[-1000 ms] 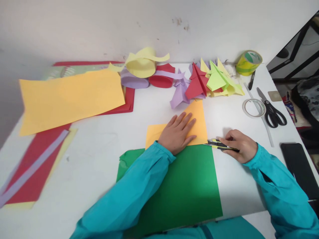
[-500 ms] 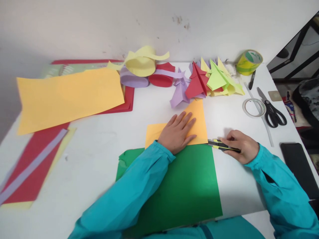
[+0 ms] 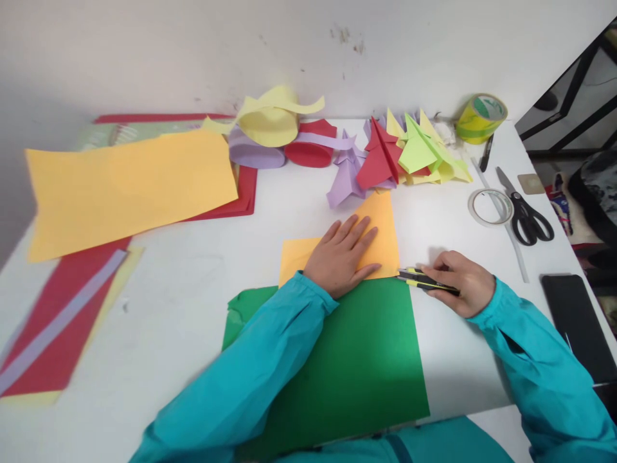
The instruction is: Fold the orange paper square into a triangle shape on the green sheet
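My left hand [image 3: 339, 258] lies flat with fingers spread on a folded orange sheet of paper [image 3: 384, 225], pressing it to the table. Beneath the near edge of that sheet is a large green sheet [image 3: 357, 354], partly covered by my left forearm. In my right hand [image 3: 460, 283] is a black and yellow utility knife [image 3: 424, 281], fingers closed round it. The knife's tip meets the right near corner of the orange sheet. Whether the blade is between the paper layers, I cannot tell.
Behind stand folded paper planes [image 3: 380, 154] and curled paper loops [image 3: 268, 122]. A big orange sheet [image 3: 135, 186] lies at left, above red paper [image 3: 62, 321]. On the right are scissors [image 3: 526, 215], clear tape [image 3: 490, 207], yellow tape [image 3: 481, 119] and a black phone-like slab [image 3: 578, 325].
My right hand and the knife have shifted slightly left, bringing the tip a little further onto the orange sheet's corner. The left hand stays in place.
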A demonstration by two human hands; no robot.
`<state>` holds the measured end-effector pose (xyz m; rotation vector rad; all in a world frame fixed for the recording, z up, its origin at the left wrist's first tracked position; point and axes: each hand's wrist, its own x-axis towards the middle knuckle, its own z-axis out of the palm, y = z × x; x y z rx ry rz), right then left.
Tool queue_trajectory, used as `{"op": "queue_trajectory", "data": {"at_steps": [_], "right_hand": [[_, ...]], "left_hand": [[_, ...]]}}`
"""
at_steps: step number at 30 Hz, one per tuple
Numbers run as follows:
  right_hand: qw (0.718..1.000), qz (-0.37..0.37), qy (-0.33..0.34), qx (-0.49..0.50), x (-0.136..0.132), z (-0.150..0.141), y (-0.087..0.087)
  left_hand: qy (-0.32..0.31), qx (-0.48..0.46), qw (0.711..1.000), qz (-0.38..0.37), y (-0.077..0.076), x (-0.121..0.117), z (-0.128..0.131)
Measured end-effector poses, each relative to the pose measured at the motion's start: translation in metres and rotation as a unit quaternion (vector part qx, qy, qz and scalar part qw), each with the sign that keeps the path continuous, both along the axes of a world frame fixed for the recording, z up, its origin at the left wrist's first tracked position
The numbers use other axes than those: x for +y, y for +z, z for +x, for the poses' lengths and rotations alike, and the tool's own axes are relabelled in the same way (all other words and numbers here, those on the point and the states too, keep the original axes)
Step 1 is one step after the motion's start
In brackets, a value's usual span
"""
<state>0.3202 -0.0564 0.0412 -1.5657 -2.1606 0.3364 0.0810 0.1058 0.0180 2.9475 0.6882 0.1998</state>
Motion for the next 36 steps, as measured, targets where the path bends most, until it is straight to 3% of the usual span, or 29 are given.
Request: {"op": "queue_trajectory", "data": {"at_steps": [16,36], "right_hand": [[0.998,0.044,-0.016,-0.039,0.006,0.003,-0.001],[0.999,0.029,0.002,-0.021,0.003,-0.007,0.0]], "left_hand": [[0.0,-0.008,1.0,-0.018,0.0,0.0,0.0],[0.003,-0.005,1.0,-0.015,0.0,0.0,0.0]]}}
